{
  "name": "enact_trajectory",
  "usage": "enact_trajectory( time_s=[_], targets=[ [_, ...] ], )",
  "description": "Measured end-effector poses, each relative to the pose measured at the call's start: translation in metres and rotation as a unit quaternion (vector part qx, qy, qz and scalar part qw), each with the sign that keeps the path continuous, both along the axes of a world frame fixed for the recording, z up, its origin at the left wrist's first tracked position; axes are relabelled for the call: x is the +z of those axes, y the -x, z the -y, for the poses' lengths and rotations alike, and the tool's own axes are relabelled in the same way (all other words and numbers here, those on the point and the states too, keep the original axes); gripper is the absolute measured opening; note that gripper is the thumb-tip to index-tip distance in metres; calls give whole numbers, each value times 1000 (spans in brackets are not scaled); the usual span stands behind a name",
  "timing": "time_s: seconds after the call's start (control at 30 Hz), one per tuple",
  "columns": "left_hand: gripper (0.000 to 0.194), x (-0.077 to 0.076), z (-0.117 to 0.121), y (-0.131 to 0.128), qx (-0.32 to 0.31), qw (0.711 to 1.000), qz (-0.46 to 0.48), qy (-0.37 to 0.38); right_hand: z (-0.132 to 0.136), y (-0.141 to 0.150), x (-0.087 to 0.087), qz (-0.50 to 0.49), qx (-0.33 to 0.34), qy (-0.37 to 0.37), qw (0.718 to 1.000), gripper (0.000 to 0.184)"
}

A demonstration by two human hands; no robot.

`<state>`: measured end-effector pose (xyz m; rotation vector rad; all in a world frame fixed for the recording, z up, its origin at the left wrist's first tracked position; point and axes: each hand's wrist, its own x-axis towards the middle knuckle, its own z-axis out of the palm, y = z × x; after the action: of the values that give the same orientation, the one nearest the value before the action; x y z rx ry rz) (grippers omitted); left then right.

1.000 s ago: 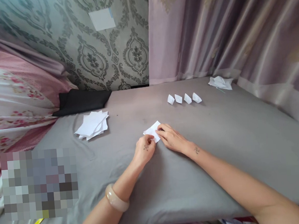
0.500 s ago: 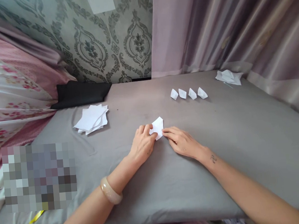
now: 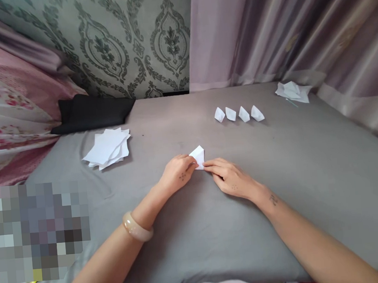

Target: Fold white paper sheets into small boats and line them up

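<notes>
A small piece of folded white paper (image 3: 199, 154) lies on the grey cloth, its pointed top facing away from me. My left hand (image 3: 178, 170) is closed on its left side, thumb and curled fingers pressing near the lower edge. From the other side, the fingertips of my right hand (image 3: 227, 175) pinch the lower right corner, fingers held together. Both hands partly cover the paper's lower part. Beyond them, several small folded paper shapes (image 3: 230, 114) stand in a row.
To the left is a stack of white paper sheets (image 3: 107, 148). More white paper (image 3: 292, 91) and a thin stick (image 3: 292, 103) lie at the far right. A folded black cloth (image 3: 97, 111) sits at the back left, near curtains and a patterned wall. Pixelation hides the lower left area.
The paper's lower point has been folded up, leaving a flatter bottom edge. My left fingers have drawn closer together over it. The view has tilted slightly downward.
</notes>
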<state>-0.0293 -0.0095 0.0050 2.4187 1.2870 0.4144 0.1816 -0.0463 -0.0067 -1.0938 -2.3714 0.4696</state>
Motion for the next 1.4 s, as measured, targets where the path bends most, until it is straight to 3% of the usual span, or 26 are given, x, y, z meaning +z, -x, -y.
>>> enact_trajectory(
  time_s=[0.17, 0.47, 0.7, 0.87, 1.03, 1.4],
  targets=[
    [20, -4, -6, -3, 52, 997, 20, 44, -2, -1, 0, -20, -1, 16, 1000, 39],
    [22, -4, -7, -3, 55, 995, 37, 68, -1, -5, 3, -32, -24, 77, 996, 59],
    [21, -7, -9, -4, 55, 995, 46, 66, -1, -4, 1, 18, 6, 36, 999, 54],
    [20, -4, -5, -1, 108, 993, 31, 42, 0, 1, -1, 68, 13, -8, 998, 53],
    [17, -1, 0, 1, 126, 989, 50, 61, -1, 4, -2, 60, 16, -35, 997, 46],
    [15, -7, -4, -1, 139, 988, 32, 50, -10, 3, 2, 68, 58, -66, 994, 51]
  ],
)
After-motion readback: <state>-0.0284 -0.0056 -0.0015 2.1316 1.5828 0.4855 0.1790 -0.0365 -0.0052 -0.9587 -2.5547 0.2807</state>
